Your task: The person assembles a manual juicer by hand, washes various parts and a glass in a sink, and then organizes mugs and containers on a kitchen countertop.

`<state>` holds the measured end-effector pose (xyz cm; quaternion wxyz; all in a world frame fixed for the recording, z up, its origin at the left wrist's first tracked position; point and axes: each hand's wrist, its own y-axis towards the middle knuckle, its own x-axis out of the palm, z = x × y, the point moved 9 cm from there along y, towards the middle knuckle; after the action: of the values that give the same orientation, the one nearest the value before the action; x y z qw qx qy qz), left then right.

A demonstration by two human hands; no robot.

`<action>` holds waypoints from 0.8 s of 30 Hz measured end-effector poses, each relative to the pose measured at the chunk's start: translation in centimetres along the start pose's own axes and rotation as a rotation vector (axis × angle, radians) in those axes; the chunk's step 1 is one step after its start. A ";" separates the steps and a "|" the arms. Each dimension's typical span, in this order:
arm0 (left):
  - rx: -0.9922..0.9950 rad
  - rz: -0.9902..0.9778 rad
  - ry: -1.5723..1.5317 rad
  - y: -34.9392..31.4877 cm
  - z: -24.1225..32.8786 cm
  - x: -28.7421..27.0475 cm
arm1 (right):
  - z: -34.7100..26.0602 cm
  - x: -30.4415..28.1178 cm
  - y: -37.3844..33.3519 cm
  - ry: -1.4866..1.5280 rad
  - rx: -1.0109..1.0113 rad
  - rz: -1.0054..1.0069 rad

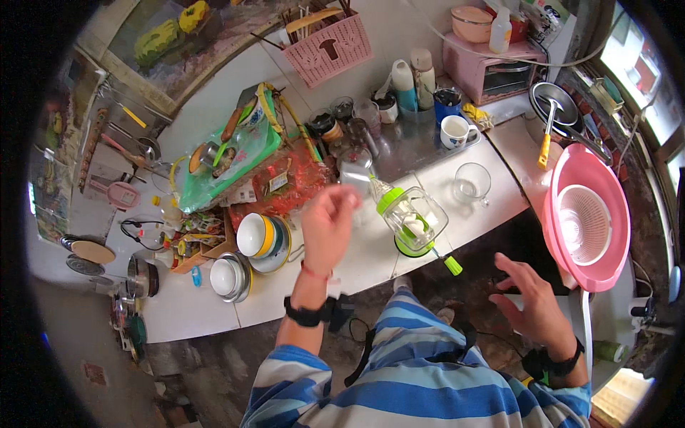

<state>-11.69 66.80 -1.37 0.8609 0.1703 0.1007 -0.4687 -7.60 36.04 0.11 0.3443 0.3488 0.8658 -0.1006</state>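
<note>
On the white counter in front of me lies a clear container with green parts and a green-handled crank (417, 225), like a hand-cranked food mixer. My left hand (330, 221) is raised to its left, fingers curled together. Whatever they may hold is hidden. Beyond that hand sits a clear plastic container (355, 175). My right hand (528, 296) hovers right of the crank, in front of the counter, fingers apart and nothing in them. A clear glass mug (472, 183) stands farther right on the counter.
Stacked bowls (255, 235) stand left of my left hand. Behind are a green tray (235, 167) and a red plastic bag (285, 178). A white mug (457, 132) sits near the back right. A pink basin (606, 257) with a white strainer (584, 225) is at far right.
</note>
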 end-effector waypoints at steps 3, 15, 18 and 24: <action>0.136 0.197 0.018 5.4 -2.8 -1.7 | 1.7 -1.9 -2.6 -0.008 0.067 0.132; -0.167 0.194 0.514 23.9 -17.8 -1.4 | 8.0 -2.2 -13.4 -0.077 0.729 0.520; -0.279 0.194 0.564 25.2 -20.8 -2.6 | 7.5 -0.5 -12.2 -0.098 0.820 0.420; -0.237 0.245 0.727 26.9 -23.6 -4.1 | 7.0 0.2 -11.0 -0.114 0.871 0.401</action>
<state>8.42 92.64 -16.36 0.8325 0.2350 0.4310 -0.2569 -11.41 25.15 -5.97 0.2257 0.6145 0.6387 -0.4044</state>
